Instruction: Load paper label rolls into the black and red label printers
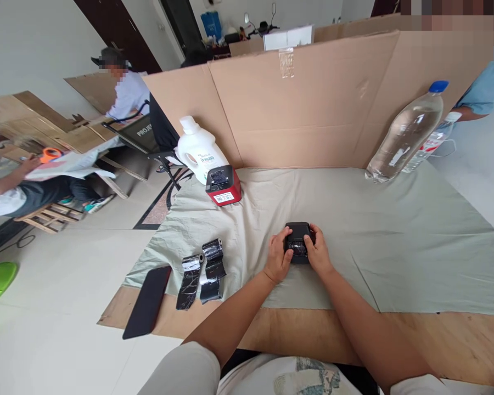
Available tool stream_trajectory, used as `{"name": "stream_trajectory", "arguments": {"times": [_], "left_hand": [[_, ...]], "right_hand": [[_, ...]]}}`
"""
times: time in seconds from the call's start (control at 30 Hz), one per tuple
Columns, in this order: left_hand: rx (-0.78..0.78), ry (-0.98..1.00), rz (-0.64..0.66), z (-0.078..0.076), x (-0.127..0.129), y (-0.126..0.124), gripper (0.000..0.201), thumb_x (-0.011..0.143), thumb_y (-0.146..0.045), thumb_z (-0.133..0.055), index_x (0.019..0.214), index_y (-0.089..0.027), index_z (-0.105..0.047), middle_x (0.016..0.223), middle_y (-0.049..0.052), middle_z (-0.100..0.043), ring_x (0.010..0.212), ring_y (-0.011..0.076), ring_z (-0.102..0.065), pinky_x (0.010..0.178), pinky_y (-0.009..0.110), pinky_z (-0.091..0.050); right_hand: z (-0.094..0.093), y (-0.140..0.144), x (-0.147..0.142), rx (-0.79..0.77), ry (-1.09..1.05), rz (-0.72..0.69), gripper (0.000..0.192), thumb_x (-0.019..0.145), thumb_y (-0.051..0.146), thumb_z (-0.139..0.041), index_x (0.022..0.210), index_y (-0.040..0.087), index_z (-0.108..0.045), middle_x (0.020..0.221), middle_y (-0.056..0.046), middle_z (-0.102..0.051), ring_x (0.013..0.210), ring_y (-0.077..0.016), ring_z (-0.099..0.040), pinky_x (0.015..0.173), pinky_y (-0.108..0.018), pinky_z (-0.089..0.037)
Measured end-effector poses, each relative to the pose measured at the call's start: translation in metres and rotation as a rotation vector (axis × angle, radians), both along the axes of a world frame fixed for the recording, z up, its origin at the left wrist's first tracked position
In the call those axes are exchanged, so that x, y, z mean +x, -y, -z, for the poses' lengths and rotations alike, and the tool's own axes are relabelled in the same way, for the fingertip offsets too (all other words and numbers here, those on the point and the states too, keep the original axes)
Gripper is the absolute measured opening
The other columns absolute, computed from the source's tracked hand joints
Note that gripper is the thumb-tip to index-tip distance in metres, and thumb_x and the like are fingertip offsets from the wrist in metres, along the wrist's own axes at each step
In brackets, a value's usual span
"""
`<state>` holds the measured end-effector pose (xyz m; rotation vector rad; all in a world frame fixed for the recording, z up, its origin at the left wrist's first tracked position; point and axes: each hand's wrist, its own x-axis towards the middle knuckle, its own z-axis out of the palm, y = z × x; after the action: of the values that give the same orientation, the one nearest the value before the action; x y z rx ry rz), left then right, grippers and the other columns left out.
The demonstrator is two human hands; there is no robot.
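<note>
A small black box-shaped device [299, 230] lies on the cloth in front of me, with a shiny black patch at its near end. My left hand [279, 253] grips its left side, fingers curled over the edge and thumb near the shiny part. Around the right side my right hand [318, 249] is closed, its thumb on the top. Both hands partly cover the device, and its underside is hidden. Off to the left lie a roll of shiny black film [190, 280] and another black film roll [214, 258], with loose strips unrolled.
Behind stand a red and black boxy device [224, 186], a white jug [201, 145] and a large water bottle [409, 134] beside a smaller bottle [432, 144]. A dark phone-like slab [147, 302] overhangs the table's left edge. A cardboard screen [304, 109] borders the back. Other people sit at left.
</note>
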<state>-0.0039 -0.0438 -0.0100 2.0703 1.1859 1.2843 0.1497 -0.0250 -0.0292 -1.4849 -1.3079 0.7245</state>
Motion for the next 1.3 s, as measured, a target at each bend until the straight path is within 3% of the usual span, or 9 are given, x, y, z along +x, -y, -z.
{"name": "stream_trajectory", "arguments": {"times": [0.17, 0.27, 0.4, 0.5, 0.67, 0.8, 0.93, 1.17, 1.3], "left_hand": [[-0.279, 0.478, -0.109, 0.008, -0.005, -0.006, 0.056, 0.097, -0.060, -0.027, 0.131, -0.018, -0.043, 0.132, 0.018, -0.051, 0.113, 0.0235, -0.058, 0.095, 0.041, -0.045], [-0.351, 0.549, -0.086, 0.013, -0.008, -0.009, 0.057, 0.094, -0.064, -0.030, 0.126, -0.019, -0.045, 0.126, 0.016, -0.056, 0.106, 0.0226, -0.062, 0.091, 0.040, -0.047], [-0.363, 0.471, -0.115, 0.019, -0.011, -0.007, 0.053, 0.096, -0.060, -0.031, 0.128, -0.021, -0.046, 0.127, 0.015, -0.057, 0.107, 0.0226, -0.062, 0.096, 0.042, -0.047], [-0.334, 0.121, -0.080, 0.018, -0.011, -0.002, 0.052, 0.096, -0.052, -0.037, 0.138, -0.020, -0.042, 0.138, 0.016, -0.051, 0.123, 0.0256, -0.054, 0.107, 0.048, -0.039], [-0.244, -0.627, 0.102, 0.005, -0.001, 0.006, 0.052, 0.093, -0.042, -0.045, 0.144, -0.028, -0.044, 0.154, 0.008, -0.038, 0.146, 0.0331, -0.023, 0.116, 0.064, -0.008], [-0.251, -0.811, 0.095, -0.004, 0.002, 0.006, 0.052, 0.095, -0.042, -0.041, 0.145, -0.029, -0.042, 0.157, 0.005, -0.033, 0.148, 0.0320, -0.020, 0.116, 0.063, -0.011], [-0.250, -0.837, 0.108, -0.007, 0.001, 0.004, 0.052, 0.096, -0.041, -0.040, 0.146, -0.029, -0.041, 0.158, 0.004, -0.031, 0.148, 0.0311, -0.019, 0.116, 0.062, -0.012], [-0.317, -0.709, 0.164, -0.002, -0.003, 0.010, 0.058, 0.092, -0.048, -0.047, 0.146, -0.031, -0.040, 0.159, 0.005, -0.029, 0.149, 0.0327, -0.014, 0.116, 0.065, -0.008], [-0.395, -0.359, 0.343, -0.006, -0.032, -0.017, 0.053, 0.081, -0.053, -0.062, 0.130, -0.032, -0.058, 0.148, 0.010, -0.047, 0.139, 0.0338, -0.039, 0.112, 0.058, -0.030]], "right_hand": [[-0.019, 0.029, -0.022, 0.073, 0.321, 0.029, 0.074, 0.086, 0.060, -0.049, 0.142, 0.014, -0.036, 0.141, -0.023, -0.046, 0.129, -0.0357, -0.045, 0.103, -0.058, -0.039], [-0.032, 0.045, -0.035, 0.020, 0.552, 0.015, 0.092, 0.074, 0.055, -0.068, 0.148, 0.016, -0.030, 0.151, -0.027, -0.031, 0.128, -0.0428, -0.043, 0.097, -0.060, -0.041], [-0.038, 0.043, -0.029, -0.013, 0.667, -0.038, 0.091, 0.068, 0.039, -0.072, 0.148, 0.019, -0.033, 0.152, -0.023, -0.032, 0.117, -0.0392, -0.052, 0.092, -0.054, -0.046], [-0.037, 0.019, 0.007, 0.084, 0.692, -0.003, 0.085, 0.068, 0.034, -0.067, 0.146, 0.019, -0.035, 0.148, -0.019, -0.039, 0.119, -0.0366, -0.050, 0.096, -0.052, -0.045], [-0.035, -0.060, 0.115, 0.068, 0.705, 0.327, 0.077, 0.069, 0.037, -0.063, 0.139, 0.013, -0.042, 0.142, -0.022, -0.042, 0.122, -0.0365, -0.048, 0.102, -0.051, -0.041], [-0.040, -0.114, 0.194, -0.112, 0.714, 0.537, 0.076, 0.069, 0.041, -0.062, 0.136, 0.008, -0.044, 0.146, -0.024, -0.035, 0.125, -0.0371, -0.044, 0.106, -0.049, -0.037], [-0.038, -0.125, 0.231, -0.251, 0.729, 0.542, 0.074, 0.073, 0.044, -0.059, 0.138, 0.013, -0.042, 0.150, -0.021, -0.031, 0.126, -0.0378, -0.043, 0.105, -0.049, -0.036], [-0.037, -0.114, 0.219, -0.400, 0.897, 0.505, 0.075, 0.085, 0.046, -0.045, 0.147, 0.008, -0.030, 0.156, -0.028, -0.020, 0.139, -0.0453, -0.028, 0.108, -0.062, -0.025], [-0.045, -0.136, 0.158, -0.251, 0.997, 0.239, 0.068, 0.079, 0.032, -0.054, 0.139, 0.004, -0.044, 0.156, -0.028, -0.023, 0.147, -0.0445, -0.013, 0.112, -0.064, -0.013]]}}
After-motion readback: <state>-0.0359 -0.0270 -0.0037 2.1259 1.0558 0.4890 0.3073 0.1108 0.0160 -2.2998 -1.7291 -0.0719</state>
